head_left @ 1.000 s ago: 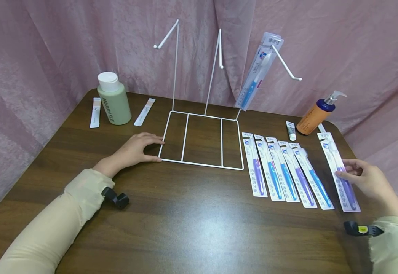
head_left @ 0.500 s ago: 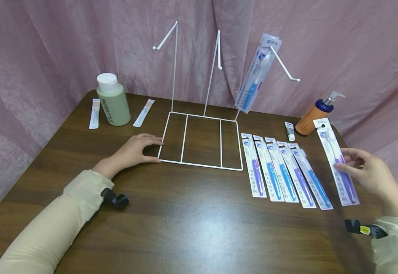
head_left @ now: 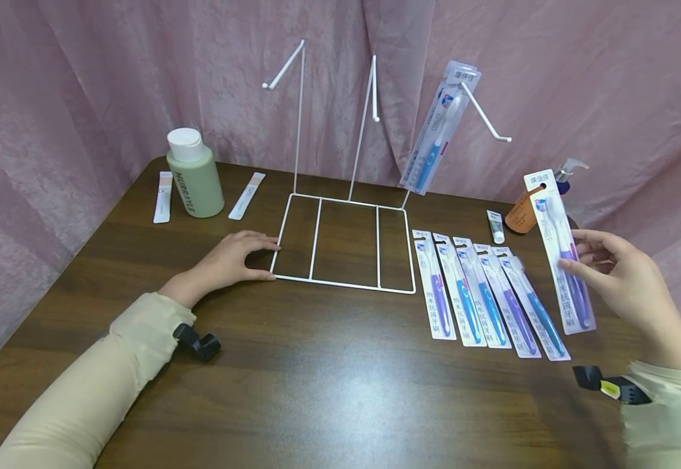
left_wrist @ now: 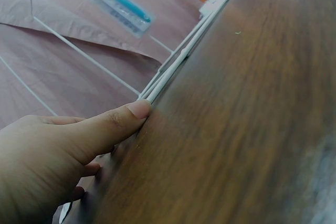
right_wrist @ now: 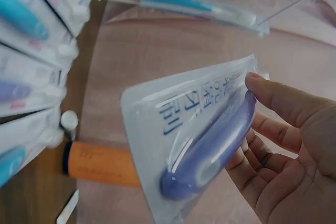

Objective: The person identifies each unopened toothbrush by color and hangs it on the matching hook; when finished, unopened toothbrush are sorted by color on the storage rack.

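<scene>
My right hand holds up a packaged toothbrush with a purple handle, pinched at the pack's right edge between thumb and fingers. In the right wrist view the pack's lower end points toward the camera. At the front left corner of the white wire display rack, my left hand rests with thumb and fingers spread along the frame. A blue packaged toothbrush hangs from the rack's right hook. Several more packaged toothbrushes lie in a slanted row right of the rack.
The rack's left hook and middle hook bear nothing. An orange pump bottle and a small tube stand behind the row. At the back left are a green bottle and two slim sachets. Pink curtains hang behind.
My right hand has lifted the purple toothbrush pack off the table, moving it up and slightly left, so it now overlaps the orange bottle. My left hand has stayed at the rack.
</scene>
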The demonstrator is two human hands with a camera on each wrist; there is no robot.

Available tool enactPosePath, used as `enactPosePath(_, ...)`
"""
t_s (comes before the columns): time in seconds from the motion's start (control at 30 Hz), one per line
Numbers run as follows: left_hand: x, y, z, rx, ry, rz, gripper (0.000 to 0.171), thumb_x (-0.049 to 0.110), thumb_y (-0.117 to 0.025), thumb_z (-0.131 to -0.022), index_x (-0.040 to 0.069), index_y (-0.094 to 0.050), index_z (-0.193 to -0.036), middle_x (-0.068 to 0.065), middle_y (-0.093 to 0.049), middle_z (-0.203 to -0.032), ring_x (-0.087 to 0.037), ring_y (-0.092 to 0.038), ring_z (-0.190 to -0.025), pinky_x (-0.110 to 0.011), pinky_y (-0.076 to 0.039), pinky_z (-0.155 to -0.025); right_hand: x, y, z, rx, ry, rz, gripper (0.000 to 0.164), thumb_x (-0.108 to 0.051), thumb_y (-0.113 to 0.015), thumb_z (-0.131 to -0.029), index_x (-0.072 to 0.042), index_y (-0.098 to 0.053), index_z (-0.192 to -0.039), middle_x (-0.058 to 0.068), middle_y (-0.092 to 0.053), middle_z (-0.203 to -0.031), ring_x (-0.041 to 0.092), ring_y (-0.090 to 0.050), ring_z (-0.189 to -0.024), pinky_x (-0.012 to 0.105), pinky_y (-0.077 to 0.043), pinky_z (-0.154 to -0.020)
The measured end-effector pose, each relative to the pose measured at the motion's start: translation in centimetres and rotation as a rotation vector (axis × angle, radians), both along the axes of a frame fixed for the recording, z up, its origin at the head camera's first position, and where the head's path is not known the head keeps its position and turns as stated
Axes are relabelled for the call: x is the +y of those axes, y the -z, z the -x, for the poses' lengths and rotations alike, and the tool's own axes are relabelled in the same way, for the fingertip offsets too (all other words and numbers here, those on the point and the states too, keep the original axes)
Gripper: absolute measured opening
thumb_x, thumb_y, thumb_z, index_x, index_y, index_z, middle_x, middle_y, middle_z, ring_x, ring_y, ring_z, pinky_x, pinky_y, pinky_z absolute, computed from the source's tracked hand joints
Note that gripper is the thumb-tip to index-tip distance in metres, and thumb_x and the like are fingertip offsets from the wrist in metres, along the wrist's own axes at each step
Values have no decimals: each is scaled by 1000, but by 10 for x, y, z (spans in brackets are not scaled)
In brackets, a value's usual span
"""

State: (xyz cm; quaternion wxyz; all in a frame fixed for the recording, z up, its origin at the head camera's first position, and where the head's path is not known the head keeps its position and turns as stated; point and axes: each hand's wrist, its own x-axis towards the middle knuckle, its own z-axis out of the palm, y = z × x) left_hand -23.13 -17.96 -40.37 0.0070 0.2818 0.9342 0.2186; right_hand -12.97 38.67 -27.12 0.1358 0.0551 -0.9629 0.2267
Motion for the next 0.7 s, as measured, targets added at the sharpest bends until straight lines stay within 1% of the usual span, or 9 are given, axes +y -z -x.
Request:
enactPosePath(0.17,0,1,0,15,7,-4,60,41,-78,-78,13,-62,-129,-7,-54,-142,-35,-42,-134,-61,-28,-110,-17,-3,0,71,-5,47,47,-8,-71,-85,6,-55,-127,-38,-47,-82,-23,-45,-70,-2,-37,-63)
enactPosePath(0.3,-1,1,0,18,12,-7,61,41,-78,-77,13,-62,-129,-7,-54,-142,-35,-42,-134,-62,-28,-109,-29,-3,1,125,-7,128,47,-5,-71,-85,5,-55,-127,-34,-50,-85,-19,-48,-71,-2,-39,-64)
enactPosePath(0.47,0,1,0,11,11,-9,62,42,-78,-77,14,-61,-129,-7,-54,-142,-35,-42,-134,-62,-28,-109,-43,-5,3,187,23,206,48,-2,-72,-83,3,-56,-127,-30,-52,-87,-14,-50,-74,-2,-40,-67)
enactPosePath(0.57,0,1,-1,10,11,-8,62,42,-78,-77,14,-61,-129,-7,-54,-142,-35,-42,-134,-61,-28,-109,-53,-8,3,239,44,248,48,0,-73,-82,3,-56,-127,-28,-53,-89,-12,-51,-77,-3,-41,-69)
enactPosePath(0.7,0,1,-1,10,9,-6,62,41,-78,-77,13,-61,-129,-7,-54,-142,-35,-42,-134,-61,-28,-109,-66,-11,3,318,39,311,48,4,-73,-80,-1,-59,-126,-24,-55,-90,-8,-54,-79,-1,-44,-71)
